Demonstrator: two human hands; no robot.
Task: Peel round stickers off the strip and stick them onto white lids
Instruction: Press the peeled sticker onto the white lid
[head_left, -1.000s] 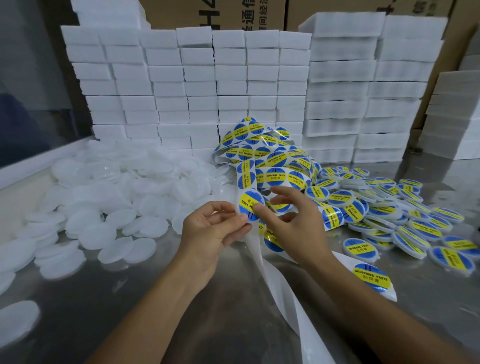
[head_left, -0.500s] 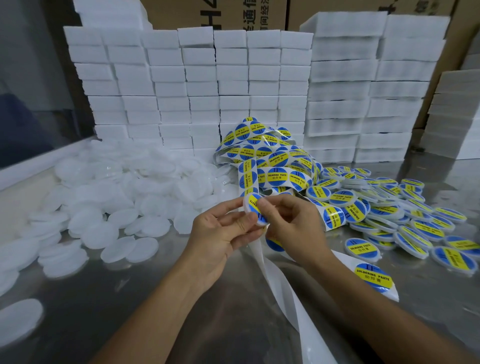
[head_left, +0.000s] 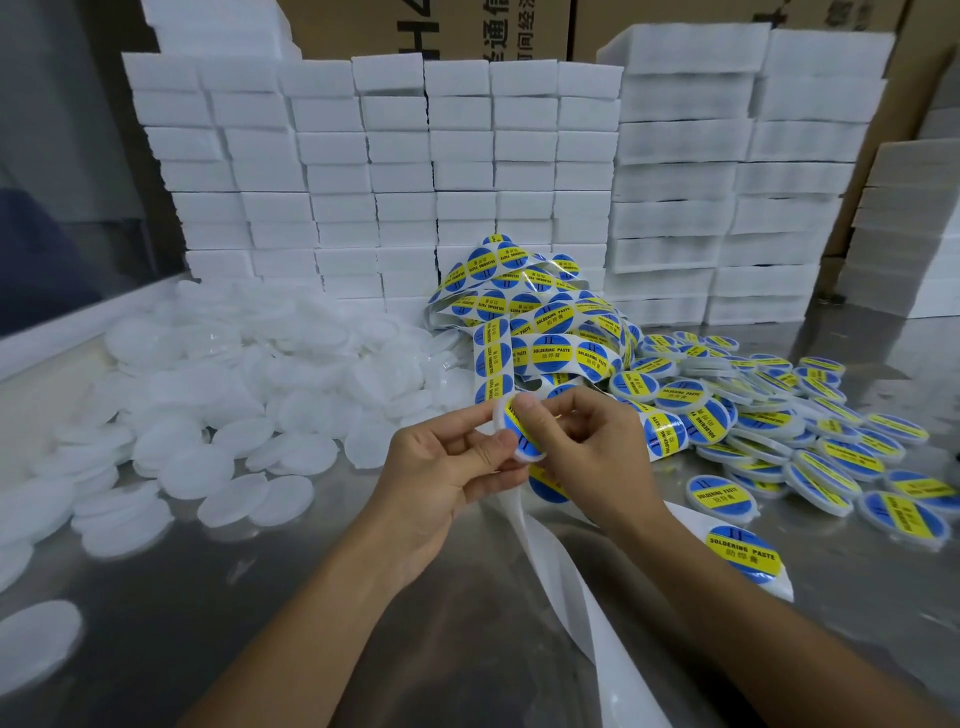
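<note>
Head view
Step in hand: the left hand (head_left: 441, 483) pinches a white lid (head_left: 519, 436) by its rim; the right hand (head_left: 597, 452) pinches a round blue-and-yellow sticker (head_left: 522, 431) down onto its face. Both sets of fingers are clenched on their things.
Sticker strip: the tangled strip (head_left: 540, 322) is heaped at 12 o'clock of the hands; its bare backing (head_left: 571, 597) trails toward 6 o'clock.
Next move, as a judgement: smooth the sticker flat and centred, then drop the lid on the labelled pile (head_left: 779, 426) at 3 o'clock and take a blank from the unlabelled lids (head_left: 249, 384) at 9 o'clock.
Surface: a shiny steel tabletop (head_left: 260, 623).
Room: stacked white foam blocks (head_left: 395, 171) with cardboard cartons (head_left: 519, 31) behind.
</note>
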